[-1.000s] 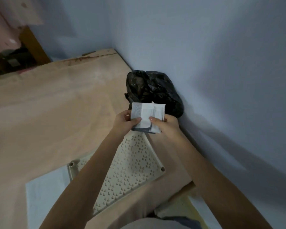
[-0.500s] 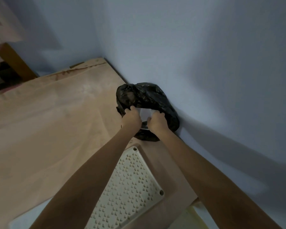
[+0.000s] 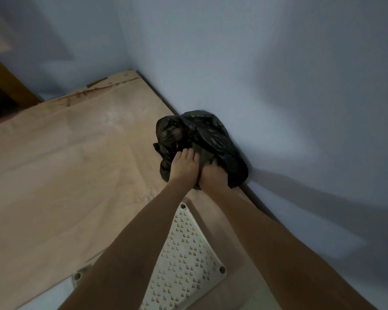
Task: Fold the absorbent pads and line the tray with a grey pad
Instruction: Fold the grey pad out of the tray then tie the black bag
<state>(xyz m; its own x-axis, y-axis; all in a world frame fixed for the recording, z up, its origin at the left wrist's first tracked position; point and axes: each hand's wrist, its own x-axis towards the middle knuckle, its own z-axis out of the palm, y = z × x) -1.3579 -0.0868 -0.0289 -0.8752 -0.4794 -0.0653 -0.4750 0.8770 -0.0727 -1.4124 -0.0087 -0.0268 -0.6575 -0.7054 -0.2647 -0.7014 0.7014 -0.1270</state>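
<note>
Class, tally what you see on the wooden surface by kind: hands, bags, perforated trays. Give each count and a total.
Hands: 2 (left hand, right hand)
Black plastic bag: 1
Cream perforated tray: 1
Total: 4

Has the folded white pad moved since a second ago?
Yes. It went forward from above the perforated cream tray into the black plastic bag; now hidden.

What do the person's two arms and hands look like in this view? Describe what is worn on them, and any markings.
Both arms are bare as far up as the frame shows: no sleeves, gloves, watch or bracelet in view. The left hand and right hand carry no rings or markings that can be made out, though the light is dim and the fingertips lie in the folds of the black bag.
</note>
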